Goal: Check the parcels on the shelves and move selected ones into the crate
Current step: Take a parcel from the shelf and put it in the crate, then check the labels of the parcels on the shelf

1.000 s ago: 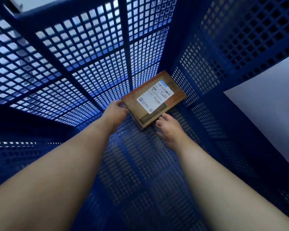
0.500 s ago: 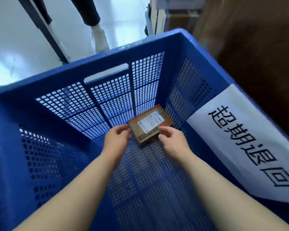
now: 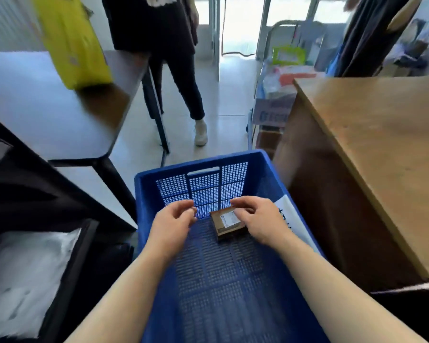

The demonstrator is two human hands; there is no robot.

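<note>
Seemingly delivered: a small cardboard parcel [image 3: 225,225] lies flat on the floor of a blue mesh crate [image 3: 144,194].

Label upward (likely so it reads at a glance), the box sits toward the crate's one o'clock corner, probably to leave floor for others. The left hand [image 3: 174,219] hovers at its nine o'clock, apart from it, fingers loosely curled round nothing. The right hand [image 3: 260,221] covers its three o'clock edge, fingers bent and close together; whether they pinch the box or hang above it cannot be told. A white paper sign [image 3: 291,219] lines the crate's three o'clock wall. Beyond the rim at twelve o'clock, another person's legs [image 3: 186,82] stand by a table [image 3: 47,107] with a yellow bag [image 3: 72,40].
</note>
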